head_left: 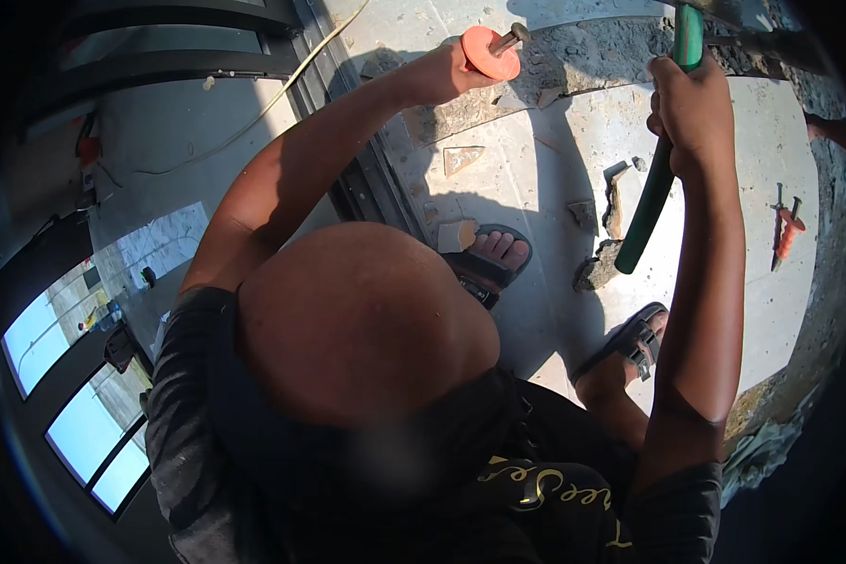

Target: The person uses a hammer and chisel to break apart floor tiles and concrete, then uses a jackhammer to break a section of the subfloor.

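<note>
My left hand [437, 76] grips a chisel by its orange guarded grip [490, 53], and the metal shank's mushroomed head [518, 32] points up past the round guard. Below it lies a strip of broken, rough concrete [585, 60] along the tile edge. My right hand [698, 109] is closed around the green handle [648, 211] of a striking tool, raised to the right. The handle's upper end runs to the top edge of the view, where the tool's head is mostly cut off. Where the chisel's tip rests is hidden behind my hand and the guard.
Broken tile pieces [463, 161] and a jagged chunk [598, 266] lie around my sandalled feet [497, 257]. Another orange-gripped chisel [788, 236] rests on the pale tile [761, 310]. A black metal door track [388, 190] and a yellowish cable [282, 99] run at left. Part of another person [832, 132] shows far right.
</note>
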Motion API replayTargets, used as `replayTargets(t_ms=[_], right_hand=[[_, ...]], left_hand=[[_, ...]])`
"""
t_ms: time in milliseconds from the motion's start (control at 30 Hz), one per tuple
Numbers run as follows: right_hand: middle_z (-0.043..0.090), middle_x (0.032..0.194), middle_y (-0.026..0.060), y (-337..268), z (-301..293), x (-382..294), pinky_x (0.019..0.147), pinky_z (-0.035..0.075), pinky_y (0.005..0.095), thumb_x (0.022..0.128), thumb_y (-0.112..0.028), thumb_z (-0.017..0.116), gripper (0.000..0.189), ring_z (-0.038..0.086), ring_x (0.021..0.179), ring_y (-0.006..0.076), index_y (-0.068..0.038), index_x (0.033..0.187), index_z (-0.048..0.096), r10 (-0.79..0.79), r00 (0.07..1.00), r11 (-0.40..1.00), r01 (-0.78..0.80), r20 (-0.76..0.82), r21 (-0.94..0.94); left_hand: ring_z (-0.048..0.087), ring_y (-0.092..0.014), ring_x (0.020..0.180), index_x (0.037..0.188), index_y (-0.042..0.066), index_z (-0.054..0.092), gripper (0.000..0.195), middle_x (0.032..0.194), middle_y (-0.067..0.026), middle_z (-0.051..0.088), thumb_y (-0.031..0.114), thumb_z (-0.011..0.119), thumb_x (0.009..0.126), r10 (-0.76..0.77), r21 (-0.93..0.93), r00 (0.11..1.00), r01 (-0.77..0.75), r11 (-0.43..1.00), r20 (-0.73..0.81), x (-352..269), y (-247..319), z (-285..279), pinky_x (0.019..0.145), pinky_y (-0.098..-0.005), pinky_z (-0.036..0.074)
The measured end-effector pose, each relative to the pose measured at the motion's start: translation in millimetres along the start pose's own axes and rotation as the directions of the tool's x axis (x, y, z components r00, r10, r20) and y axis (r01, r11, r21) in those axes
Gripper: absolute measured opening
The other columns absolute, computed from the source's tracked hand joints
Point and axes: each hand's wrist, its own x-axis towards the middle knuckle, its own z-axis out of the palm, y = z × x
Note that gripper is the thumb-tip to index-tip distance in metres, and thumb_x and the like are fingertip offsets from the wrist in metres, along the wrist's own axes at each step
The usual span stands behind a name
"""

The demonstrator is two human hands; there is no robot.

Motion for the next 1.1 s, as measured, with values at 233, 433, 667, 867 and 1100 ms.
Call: replayTargets(t_ms=[233,433,667,867,1100], right_hand=[[0.065,0.103,0.0319,48,43,-10,0.092,0.048,0.0476,0.083,-0.018,0.059,0.037,0.062,0.102,0.0469,0.005,0.111,0.057,0.013,0.971,0.888,0.099,0.239,-0.449],[0.059,0.066,0.0101,12,7,8,0.042,0.043,0.0285,0.083,-0.01,0.058,0.014,0.053,0.047,0.012,0.001,0.091,0.054,-0.059,0.998,0.998,0.06,-0.031,0.026],[0.065,0.101,0.0341,36,33,-12,0.091,0.048,0.0498,0.081,-0.015,0.06,0.038,0.061,0.101,0.0499,0.006,0.113,0.056,-0.058,0.953,0.832,0.21,0.297,-0.513],[0.057,0.066,0.0082,4,-9,20,0.045,0.044,0.0313,0.084,-0.011,0.06,0.015,0.052,0.048,0.0149,0.0,0.089,0.053,-0.117,0.989,0.99,0.122,-0.086,0.066],[0.065,0.103,0.0315,70,24,-28,0.094,0.047,0.0478,0.081,-0.014,0.06,0.038,0.06,0.107,0.0473,0.005,0.113,0.056,0.151,0.899,0.767,0.155,0.41,-0.622]], left_hand=[[0.061,-0.022,0.114,0.137,0.005,0.048,0.052,0.123,-0.0121,0.063,0.021,0.069,0.092,0.055,0.014,0.998,-0.055,0.998,0.021,3,3,2,0.097,-0.0356,0.047],[0.062,-0.023,0.113,0.137,0.006,0.049,0.053,0.122,-0.013,0.064,0.023,0.07,0.091,0.018,0.053,1.0,-0.018,0.998,0.008,5,-6,-1,0.096,-0.0355,0.048],[0.061,-0.024,0.114,0.139,0.006,0.047,0.056,0.123,-0.0132,0.064,0.021,0.07,0.09,0.062,0.049,0.998,-0.063,0.997,0.004,4,-11,1,0.099,-0.0357,0.046],[0.062,-0.023,0.108,0.137,0.007,0.048,0.054,0.121,-0.0118,0.064,0.026,0.07,0.091,0.054,0.013,0.999,-0.054,0.998,-0.002,6,-9,4,0.094,-0.036,0.047],[0.056,-0.011,0.092,0.132,0.007,0.054,0.045,0.107,-0.0025,0.063,0.032,0.064,0.096,-0.135,-0.003,0.991,0.135,0.991,-0.02,1,-13,-17,0.081,-0.0303,0.047]])
